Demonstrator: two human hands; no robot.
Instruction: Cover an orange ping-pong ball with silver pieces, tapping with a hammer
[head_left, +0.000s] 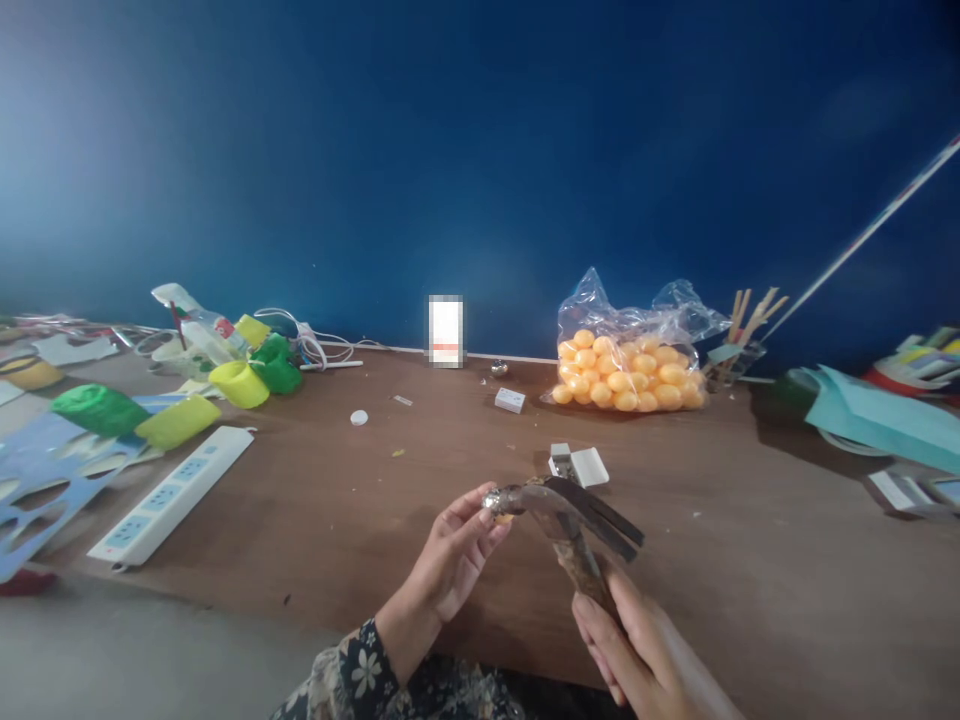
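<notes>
My right hand (637, 640) is wrapped round the handle of a claw hammer (555, 510), whose head tilts across in front of me with the dark forked claw to the right. At the hammer's shiny striking end, my left hand (457, 555) has its thumb and fingers closed together. A small orange-yellow bit shows under that end by the fingertips; the rest of it is hidden. Just beyond the hammer head lies an opened small white box (589, 467) with a grey metallic part at its left side.
A clear bag of orange balls (630, 375) stands by the blue wall. Nearby are a small white box (510, 400) and a white disc (359, 418). A power strip (172, 495), green and yellow rolls (180, 422) lie left; turquoise sheets (885, 415) lie right.
</notes>
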